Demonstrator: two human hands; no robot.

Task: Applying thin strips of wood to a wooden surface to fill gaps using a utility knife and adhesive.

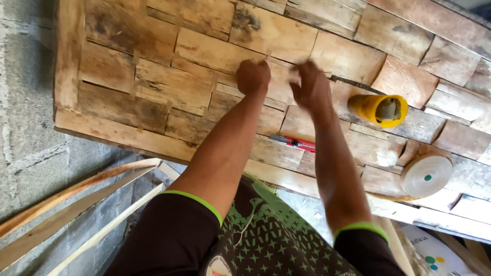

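Left hand (252,76) clenched, right hand (309,86) blurred — grip indiscernible — both pressing the woven strip panel (153,87), seemingly flattening it; yellow container (378,109) lies nearby.

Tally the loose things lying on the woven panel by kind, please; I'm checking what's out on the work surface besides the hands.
Yellow container, lying on its side: 1
Pale roll of strip material: 1
Red-handled cutter: 1
Total: 3

All rest on the woven panel; the left hand and right hand press on the panel, touching none of the three.
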